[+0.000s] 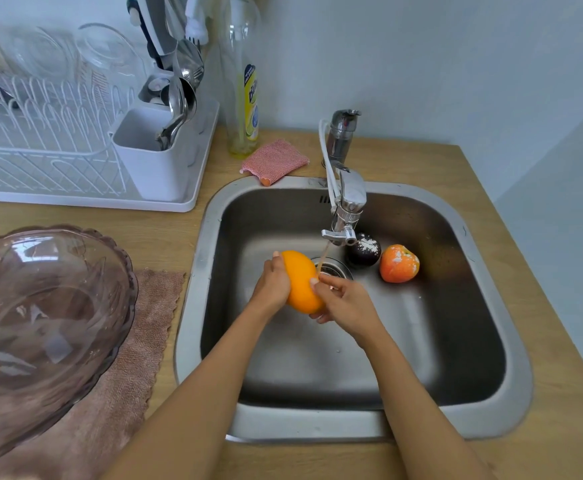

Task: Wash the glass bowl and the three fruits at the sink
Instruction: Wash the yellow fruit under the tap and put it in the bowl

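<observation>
Glass bowl (45,327) and three fruits made up our job, and from the head view we judged ourselves somewhere past the middle. We had the bowl lying tilted on a brown cloth (134,386) on the counter, left of the sink (511,368) and well apart from the water; it held nothing, though we could not tell from its look whether it had been rinsed. We held the orange fruit (302,282) over the drain, under a thin stream from the tap (347,202). Our left hand (272,284) was wrapped against its left side, fingers pressed onto the skin, and our right hand (343,301) pinched its right side with thumb and fingertips, so both hands were closed on that one fruit. It looked clean and glossy to us.

Two fruits lay on the sink floor just beyond the tap: a dark round fruit (363,251) and a red-orange fruit (399,264), beside each other and seemingly touching. Both wore patches of white powder, so we judged them unwashed. A pink scrubber (274,161) and a soap bottle (245,109) stood by the sink's back rim.
</observation>
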